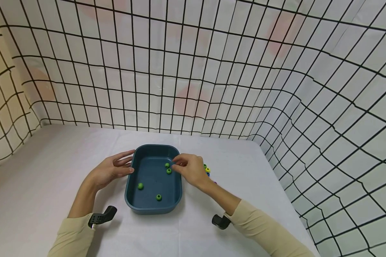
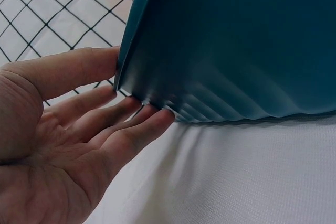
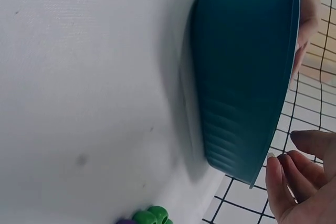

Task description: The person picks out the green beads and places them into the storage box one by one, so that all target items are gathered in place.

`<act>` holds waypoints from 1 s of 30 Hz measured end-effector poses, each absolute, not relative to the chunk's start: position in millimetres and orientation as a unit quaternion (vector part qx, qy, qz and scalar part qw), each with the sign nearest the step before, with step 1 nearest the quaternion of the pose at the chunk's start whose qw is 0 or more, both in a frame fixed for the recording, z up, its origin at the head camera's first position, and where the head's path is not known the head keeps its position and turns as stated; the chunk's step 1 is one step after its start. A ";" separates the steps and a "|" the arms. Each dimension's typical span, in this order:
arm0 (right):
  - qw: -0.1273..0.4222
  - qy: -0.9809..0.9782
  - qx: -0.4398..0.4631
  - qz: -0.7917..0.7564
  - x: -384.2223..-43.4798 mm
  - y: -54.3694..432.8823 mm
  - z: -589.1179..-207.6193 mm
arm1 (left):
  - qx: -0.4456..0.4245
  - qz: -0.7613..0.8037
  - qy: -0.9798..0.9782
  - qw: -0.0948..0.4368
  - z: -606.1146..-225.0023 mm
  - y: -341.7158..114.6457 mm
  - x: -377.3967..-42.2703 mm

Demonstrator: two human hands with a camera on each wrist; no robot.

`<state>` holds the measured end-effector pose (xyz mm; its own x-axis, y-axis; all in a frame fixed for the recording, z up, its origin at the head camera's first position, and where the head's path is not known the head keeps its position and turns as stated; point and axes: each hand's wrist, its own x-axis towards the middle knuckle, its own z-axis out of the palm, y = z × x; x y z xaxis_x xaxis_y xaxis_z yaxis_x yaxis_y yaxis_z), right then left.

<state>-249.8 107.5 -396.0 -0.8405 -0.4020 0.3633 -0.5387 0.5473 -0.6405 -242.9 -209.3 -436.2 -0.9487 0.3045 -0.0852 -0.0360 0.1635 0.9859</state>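
Reaching over the right rim of a dark teal, rounded rectangular plastic tub (image 1: pixel 151 178), the right hand (image 1: pixel 191 169) bends its fingers toward the thumb, a narrow gap between the tips. The left hand (image 1: pixel 110 169) lies along the tub's left side, fingers relaxed, thumb touching the rim. White cloth (image 1: pixel 193 235) spreads beneath the tub; black square-grid netting (image 1: pixel 213 84) stands behind it. Inside the tub are four small green round beads (image 1: pixel 168 171), two just beside the right fingertips. Mixed-colour beads (image 1: pixel 207 170), partly hidden, lie right of the tub.
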 end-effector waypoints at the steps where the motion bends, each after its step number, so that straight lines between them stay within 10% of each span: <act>1: 0.089 -0.876 0.266 0.392 -249.7 108.4 -395.5 | 0.089 0.641 0.751 0.133 -436.3 -209.3 -242.8; 30: 0.095 -0.912 0.175 0.359 -252.9 164.6 -399.1 | 0.087 0.640 0.752 0.132 -437.1 -209.9 -243.3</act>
